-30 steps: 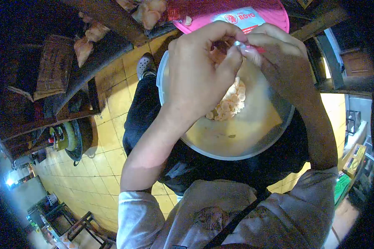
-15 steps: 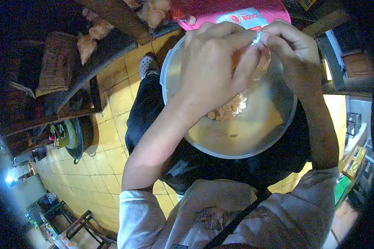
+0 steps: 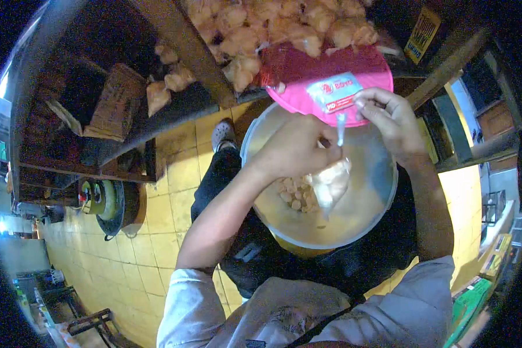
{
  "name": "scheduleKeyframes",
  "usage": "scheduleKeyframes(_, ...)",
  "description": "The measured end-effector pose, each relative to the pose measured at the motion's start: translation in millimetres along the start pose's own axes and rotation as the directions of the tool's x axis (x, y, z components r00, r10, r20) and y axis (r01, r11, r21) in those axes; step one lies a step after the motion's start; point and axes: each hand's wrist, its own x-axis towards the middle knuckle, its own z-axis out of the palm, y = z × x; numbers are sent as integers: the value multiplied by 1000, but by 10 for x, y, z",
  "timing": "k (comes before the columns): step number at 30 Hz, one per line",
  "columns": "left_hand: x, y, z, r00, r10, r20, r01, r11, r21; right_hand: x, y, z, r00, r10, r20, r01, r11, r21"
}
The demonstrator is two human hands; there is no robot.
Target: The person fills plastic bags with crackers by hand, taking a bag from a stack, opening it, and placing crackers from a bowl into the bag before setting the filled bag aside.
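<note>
My left hand [image 3: 298,145] is closed around the gathered neck of a clear plastic bag [image 3: 333,181]. The bag hangs inside a large translucent plastic tub [image 3: 321,247] resting on my lap. Small round brownish pieces [image 3: 296,194] show in the tub beside the bag. A narrow whitish strip [image 3: 341,129] rises above my left fist. My right hand [image 3: 390,119] is pinched near the edge of a blue and white packet [image 3: 334,94] marked BOYO; what lies between its fingertips cannot be made out. The packet rests on a pink tray-like surface [image 3: 307,65].
Several filled, tied plastic bags [image 3: 238,40] sit on the dark wooden surface beyond the tub. A brown carton [image 3: 117,101] stands at left on the shelving. A dark basin [image 3: 111,217] is on the yellow tiled floor [image 3: 151,249]. A green box [image 3: 468,304] lies at right.
My hands have moved apart and lower in view; my left hand brought the bag down into the tub. The view has shifted, showing more of the bags beyond.
</note>
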Motion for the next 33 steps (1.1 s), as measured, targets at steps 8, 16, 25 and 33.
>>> scheduleKeyframes(8, 495, -225, -515, 614, 430, -662, -164, 890, 426, 94, 295, -289, 936, -116, -331, 115, 993, -23)
scheduleKeyframes(16, 730, -980, -43, 947, 309, -89, -231, 846, 481, 98, 383, -31, 964, -265, -18, 227, 858, -462)
scheduleKeyframes(25, 584, -427, -41, 951, 243, -189, -98, 820, 564, 186, 230, 222, 853, -521, 38, 282, 398, -873)
scheduleKeyframes(33, 552, -523, 15, 907, 320, -275, -170, 874, 455, 233, 204, 228, 917, -397, 34, 142, 247, -959)
